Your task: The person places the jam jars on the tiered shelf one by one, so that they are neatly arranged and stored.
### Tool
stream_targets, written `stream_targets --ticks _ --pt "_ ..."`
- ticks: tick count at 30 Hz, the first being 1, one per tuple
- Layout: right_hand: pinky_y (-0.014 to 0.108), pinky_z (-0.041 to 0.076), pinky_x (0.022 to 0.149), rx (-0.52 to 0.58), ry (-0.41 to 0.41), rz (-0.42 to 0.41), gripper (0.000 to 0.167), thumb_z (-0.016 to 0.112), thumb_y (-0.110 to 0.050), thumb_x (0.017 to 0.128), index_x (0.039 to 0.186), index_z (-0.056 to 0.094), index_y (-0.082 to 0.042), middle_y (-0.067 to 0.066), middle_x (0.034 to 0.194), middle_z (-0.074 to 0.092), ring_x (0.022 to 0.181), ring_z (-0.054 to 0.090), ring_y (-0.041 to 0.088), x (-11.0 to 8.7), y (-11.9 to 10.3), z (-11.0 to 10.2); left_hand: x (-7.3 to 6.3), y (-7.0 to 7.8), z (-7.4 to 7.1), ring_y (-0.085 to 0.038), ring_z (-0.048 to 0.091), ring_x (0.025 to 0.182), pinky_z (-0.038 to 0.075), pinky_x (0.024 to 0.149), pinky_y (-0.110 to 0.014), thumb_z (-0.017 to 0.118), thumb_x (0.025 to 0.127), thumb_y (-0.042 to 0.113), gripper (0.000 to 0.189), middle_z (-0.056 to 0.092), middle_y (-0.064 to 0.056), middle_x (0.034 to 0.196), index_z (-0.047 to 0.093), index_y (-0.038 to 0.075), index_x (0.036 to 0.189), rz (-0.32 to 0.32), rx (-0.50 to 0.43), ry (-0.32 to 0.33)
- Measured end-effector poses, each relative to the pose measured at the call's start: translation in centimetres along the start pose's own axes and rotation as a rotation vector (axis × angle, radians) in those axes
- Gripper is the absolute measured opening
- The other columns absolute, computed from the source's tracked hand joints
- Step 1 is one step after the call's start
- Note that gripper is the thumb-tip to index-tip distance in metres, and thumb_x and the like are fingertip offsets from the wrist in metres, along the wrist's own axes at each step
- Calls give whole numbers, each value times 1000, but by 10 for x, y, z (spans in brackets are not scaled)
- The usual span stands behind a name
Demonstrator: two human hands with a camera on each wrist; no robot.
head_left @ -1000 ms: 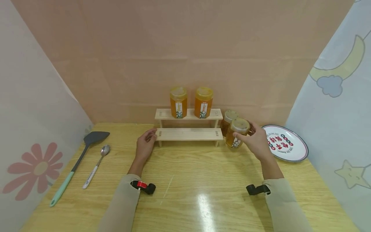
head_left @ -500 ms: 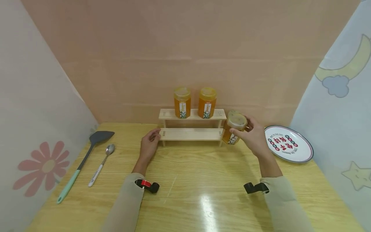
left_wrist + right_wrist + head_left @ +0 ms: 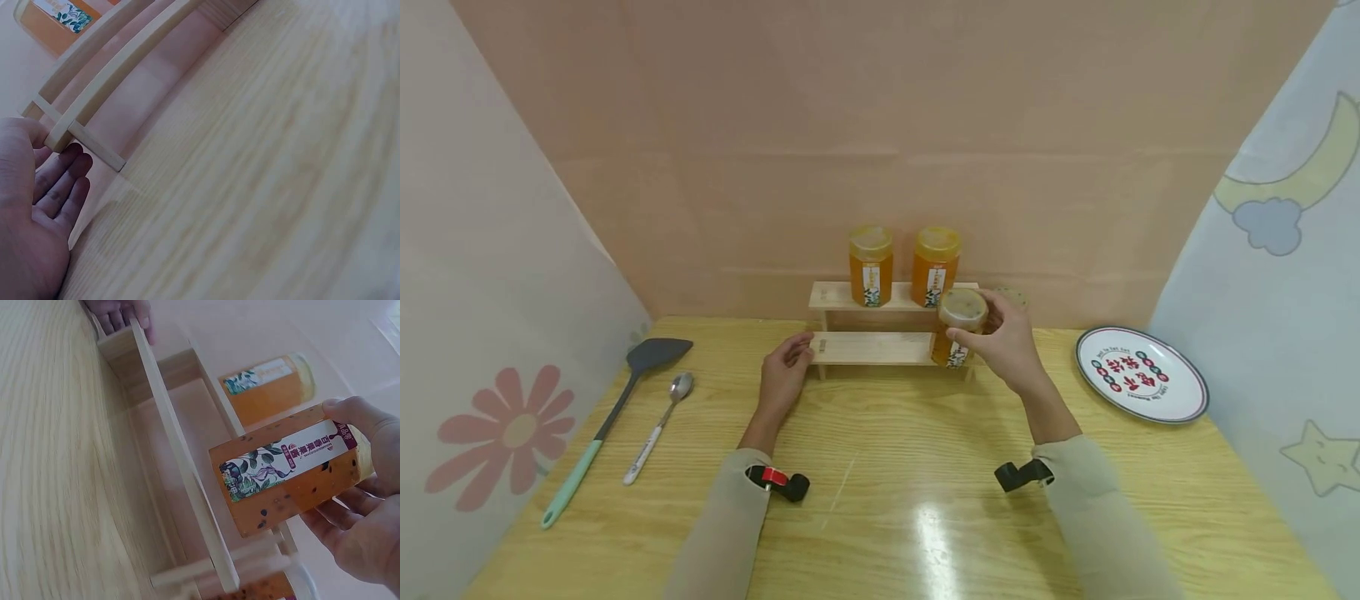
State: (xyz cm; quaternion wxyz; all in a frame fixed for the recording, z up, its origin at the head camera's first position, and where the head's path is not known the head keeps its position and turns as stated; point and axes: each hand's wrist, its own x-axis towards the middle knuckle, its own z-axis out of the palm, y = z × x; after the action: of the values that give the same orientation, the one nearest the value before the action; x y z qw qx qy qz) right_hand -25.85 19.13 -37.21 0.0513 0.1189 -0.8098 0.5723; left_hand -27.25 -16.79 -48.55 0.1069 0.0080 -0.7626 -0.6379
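Observation:
In the head view, my right hand grips a jar of amber preserve with dark seeds near its lid. It holds the jar at the right part of the lower step of a two-tier wooden rack. The right wrist view shows the jar's labelled side tilted over the rack. At the rack's left end, my left hand pinches the lower step, its fingers under the edge. Two orange honey jars, a left one and a right one, stand on the upper step.
Behind my right hand another seeded jar is mostly hidden. An oval plate lies at the right. On the left lie a grey spatula with a green handle and a spoon. A backdrop rises behind the rack.
My right hand has moved left with the seeded jar, from beside the rack to the lower step. My left hand stays at the rack's left end.

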Motion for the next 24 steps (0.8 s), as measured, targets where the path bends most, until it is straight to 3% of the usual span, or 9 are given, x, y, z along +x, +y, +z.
stream_targets --ticks 6,15,19,24 --pt "23 53 100 25 -16 -9 77 87 -21 85 151 49 -15 9 140 58 129 60 27 9 -1 20 1 -1 0 -25 60 129 47 92 -5 62 104 14 35 66 -17 138 65 7 137 -6 -15 -6" --pt "32 55 97 6 -33 44 78 89 -24 83 150 50 -18 10 135 61 121 61 26 15 -5 44 -2 -1 0 -25 62 126 51 99 -15 62 103 14 32 68 -15 134 68 9 134 -2 6 2" --pt "42 53 102 8 -38 31 76 89 -23 82 149 52 -17 10 134 61 121 61 28 20 -8 54 -1 -1 0 -25 62 128 49 96 -12 63 103 14 32 67 -15 136 68 9 134 -3 4 0" --pt "46 55 103 31 -44 -8 71 89 -21 82 144 56 -15 11 132 64 120 63 28 24 -13 65 1 1 0 -28 60 132 47 94 -8 60 104 12 35 64 -18 140 64 5 138 -30 24 -10"
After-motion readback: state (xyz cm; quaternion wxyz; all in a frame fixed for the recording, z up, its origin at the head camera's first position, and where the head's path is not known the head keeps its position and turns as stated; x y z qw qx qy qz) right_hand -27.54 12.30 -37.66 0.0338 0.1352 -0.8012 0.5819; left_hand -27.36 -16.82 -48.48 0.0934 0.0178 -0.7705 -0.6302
